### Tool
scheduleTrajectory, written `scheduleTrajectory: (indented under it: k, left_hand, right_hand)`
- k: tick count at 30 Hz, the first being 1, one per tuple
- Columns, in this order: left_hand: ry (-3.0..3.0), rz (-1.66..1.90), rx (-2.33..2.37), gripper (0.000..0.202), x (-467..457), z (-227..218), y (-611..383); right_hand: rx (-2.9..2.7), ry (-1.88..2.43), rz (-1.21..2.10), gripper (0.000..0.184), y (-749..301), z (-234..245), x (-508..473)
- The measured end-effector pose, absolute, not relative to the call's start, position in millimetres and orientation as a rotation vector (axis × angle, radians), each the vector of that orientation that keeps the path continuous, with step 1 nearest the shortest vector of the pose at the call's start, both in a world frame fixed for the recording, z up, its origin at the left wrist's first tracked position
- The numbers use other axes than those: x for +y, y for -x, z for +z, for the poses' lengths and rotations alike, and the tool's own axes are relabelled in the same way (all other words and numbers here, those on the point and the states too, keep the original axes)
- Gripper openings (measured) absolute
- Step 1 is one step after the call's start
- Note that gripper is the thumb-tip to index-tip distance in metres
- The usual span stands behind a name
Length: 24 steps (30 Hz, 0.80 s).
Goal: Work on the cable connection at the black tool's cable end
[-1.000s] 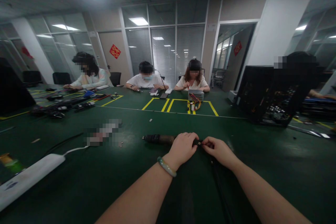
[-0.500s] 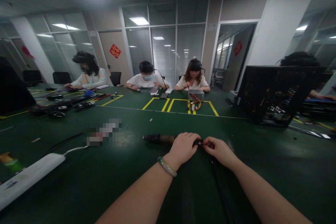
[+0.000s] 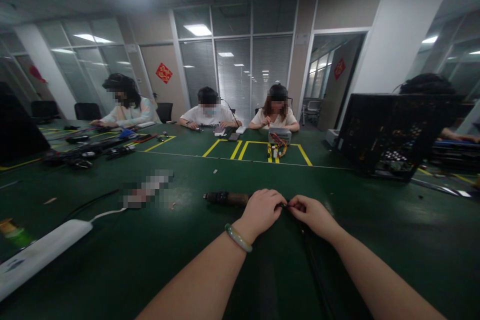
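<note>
On the green tabletop lies what looks like an electric screwdriver (image 3: 227,199), a dark cylinder with a ribbed black collar and its tip pointing left. My left hand (image 3: 262,207) is closed over its rear end, with a jade-like bangle at the wrist. Facing it, my right hand (image 3: 305,210) pinches a small dark piece at that end, apparently the cable's plug; the fingers hide most of it. A black cable (image 3: 311,255) runs from below the right hand toward me. My fingertips nearly meet around the joint.
A white power strip (image 3: 45,255) lies at left with a white cord. Behind it are tangled black cables (image 3: 78,155). An open black computer case (image 3: 393,135) stands at right. Several people sit across the table, one behind a metal power supply (image 3: 280,135) with coloured wires.
Between my hands, the small pale metal spot that showed earlier is now hardly visible. Both hands have otherwise stayed almost in place, and the screwdriver has not moved.
</note>
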<state>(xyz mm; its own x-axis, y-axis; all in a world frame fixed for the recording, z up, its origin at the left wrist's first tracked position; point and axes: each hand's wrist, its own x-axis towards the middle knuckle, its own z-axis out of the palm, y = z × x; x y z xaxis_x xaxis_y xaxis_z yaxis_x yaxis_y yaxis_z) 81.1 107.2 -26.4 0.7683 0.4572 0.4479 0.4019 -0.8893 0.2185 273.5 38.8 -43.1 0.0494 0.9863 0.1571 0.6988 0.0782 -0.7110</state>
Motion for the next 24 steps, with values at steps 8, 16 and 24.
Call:
scheduleTrajectory:
  k: [8, 16, 24]
  left_hand:
    - [-2.813, 0.775, 0.844, 0.043, 103.8, -25.0, -81.4]
    - [-2.852, 0.774, 0.718, 0.014, 108.2, -29.0, -82.6]
    - [-2.85, 0.746, 0.725, 0.017, 106.1, -24.9, -82.1]
  right_hand:
    - [-1.716, 1.667, 0.58, 0.017, -278.2, -49.4, 41.0]
    - [-1.715, 1.683, 0.566, 0.018, -276.6, -46.2, 40.1]
    - [-1.699, 1.685, 0.547, 0.018, -275.0, -46.5, 40.9]
